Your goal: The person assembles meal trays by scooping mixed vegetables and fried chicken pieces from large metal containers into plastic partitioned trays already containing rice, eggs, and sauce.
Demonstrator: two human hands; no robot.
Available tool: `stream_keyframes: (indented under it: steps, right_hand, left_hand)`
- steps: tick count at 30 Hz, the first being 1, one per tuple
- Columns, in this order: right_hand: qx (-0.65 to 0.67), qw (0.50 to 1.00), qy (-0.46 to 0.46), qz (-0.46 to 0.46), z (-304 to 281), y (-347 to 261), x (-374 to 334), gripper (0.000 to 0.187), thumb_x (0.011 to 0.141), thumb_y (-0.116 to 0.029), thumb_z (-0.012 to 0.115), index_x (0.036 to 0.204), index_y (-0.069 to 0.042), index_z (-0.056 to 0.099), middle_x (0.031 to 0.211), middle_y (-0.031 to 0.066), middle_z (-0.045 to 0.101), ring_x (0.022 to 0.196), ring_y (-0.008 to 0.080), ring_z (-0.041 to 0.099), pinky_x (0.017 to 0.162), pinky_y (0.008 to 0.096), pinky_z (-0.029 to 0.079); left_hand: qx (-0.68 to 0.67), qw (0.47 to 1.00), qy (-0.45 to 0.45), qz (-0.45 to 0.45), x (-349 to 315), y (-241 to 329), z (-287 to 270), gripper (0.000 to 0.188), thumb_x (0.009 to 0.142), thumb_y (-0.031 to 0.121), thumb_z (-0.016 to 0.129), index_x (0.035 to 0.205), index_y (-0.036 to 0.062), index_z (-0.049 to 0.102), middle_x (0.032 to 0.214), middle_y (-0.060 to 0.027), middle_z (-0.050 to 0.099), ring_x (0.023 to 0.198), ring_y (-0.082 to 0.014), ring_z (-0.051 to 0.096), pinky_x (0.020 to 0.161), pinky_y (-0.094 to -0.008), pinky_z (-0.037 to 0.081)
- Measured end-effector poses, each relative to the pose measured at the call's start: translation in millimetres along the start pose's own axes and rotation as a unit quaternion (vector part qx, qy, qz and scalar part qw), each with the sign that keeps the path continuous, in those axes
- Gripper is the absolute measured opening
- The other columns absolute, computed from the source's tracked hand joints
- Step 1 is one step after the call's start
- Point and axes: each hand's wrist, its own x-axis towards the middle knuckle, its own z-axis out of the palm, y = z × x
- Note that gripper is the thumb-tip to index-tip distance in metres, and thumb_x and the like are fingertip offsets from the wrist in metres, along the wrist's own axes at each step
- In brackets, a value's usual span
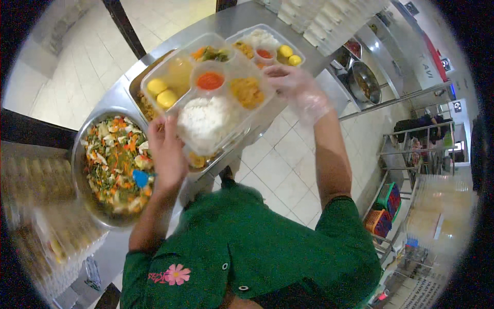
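A clear compartment tray (188, 96) is raised and tilted between my two hands. It carries white rice (207, 118), two yellow egg-like balls (162, 93), red sauce (210, 80), a yellow-orange food (247, 92) and some mixed vegetables (213, 54). My bare left hand (167, 152) is closed on the tray's near left edge. In a clear plastic glove, my right hand (298, 92) grips the opposite edge, its fingertips partly hidden. Just beyond the held tray, a second filled tray (297, 47) rests on the metal counter (206, 24).
At left stands a large metal bowl (82, 177) of mixed vegetables with a blue utensil (140, 178) in it. A food pan (135, 85) lies partly under the held tray. Stacked clear trays (51, 226) rise at lower left, more stacked containers (329, 23) at the back.
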Motion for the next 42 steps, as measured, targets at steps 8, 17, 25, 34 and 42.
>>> stream_keyframes:
  steps: [8, 17, 25, 34, 42]
  right_hand:
    - [0.021, 0.989, 0.109, -0.098, -149.9, 58.6, 90.7, 0.042, 0.080, -0.008, 0.067, 0.120, 0.002, 0.060, 0.106, 0.0048, 0.063, 0.080, 0.0110, 0.056, 0.069, 0.0234, 0.047]
    - [0.046, 0.979, 0.169, -0.104, -195.3, 127.0, 136.4, 0.047, 0.081, -0.009, 0.064, 0.125, 0.004, 0.056, 0.112, 0.0101, 0.065, 0.081, 0.0117, 0.058, 0.068, 0.0233, 0.046]
    - [-0.194, 0.844, 0.439, -0.241, -147.2, 116.4, 117.2, 0.038, 0.089, -0.024, 0.066, 0.118, 0.001, 0.061, 0.114, 0.0133, 0.064, 0.101, 0.0226, 0.059, 0.094, 0.0341, 0.044]
    - [-0.123, 0.912, -0.003, -0.392, 93.0, 38.8, 30.6, 0.022, 0.087, -0.010, 0.063, 0.108, -0.004, 0.066, 0.106, 0.0121, 0.067, 0.100, 0.0269, 0.062, 0.089, 0.0354, 0.049]
    - [-0.490, 0.643, -0.178, -0.561, 285.7, 32.0, 5.3, 0.019, 0.084, -0.019, 0.063, 0.081, 0.000, 0.064, 0.077, 0.0154, 0.058, 0.077, 0.0333, 0.058, 0.070, 0.0441, 0.045]
  left_hand:
    - [-0.108, 0.993, -0.040, 0.000, 73.3, -42.9, 187.6, 0.031, 0.093, 0.023, 0.063, 0.113, 0.0024, 0.052, 0.093, -0.0108, 0.060, 0.080, -0.0173, 0.055, 0.073, -0.0297, 0.046]
    - [0.196, 0.979, 0.043, 0.044, 74.2, -77.5, 269.3, 0.032, 0.091, 0.028, 0.064, 0.107, 0.0016, 0.056, 0.114, -0.0203, 0.046, 0.109, -0.0317, 0.044, 0.095, -0.0415, 0.036]
    - [0.185, 0.974, -0.022, 0.125, 61.1, -80.9, 211.1, 0.035, 0.090, 0.027, 0.065, 0.112, 0.0024, 0.055, 0.114, -0.0173, 0.051, 0.113, -0.0306, 0.047, 0.098, -0.0390, 0.038]
    - [0.267, 0.888, 0.244, 0.284, -27.7, 28.1, -66.4, 0.016, 0.091, 0.006, 0.060, 0.105, 0.0035, 0.053, 0.111, -0.0109, 0.058, 0.103, -0.0181, 0.056, 0.089, -0.0313, 0.046]
    - [0.280, 0.754, 0.564, 0.184, -125.5, 171.6, -372.6, 0.040, 0.095, 0.025, 0.058, 0.123, -0.0028, 0.055, 0.115, -0.0115, 0.061, 0.106, -0.0193, 0.056, 0.094, -0.0312, 0.043]
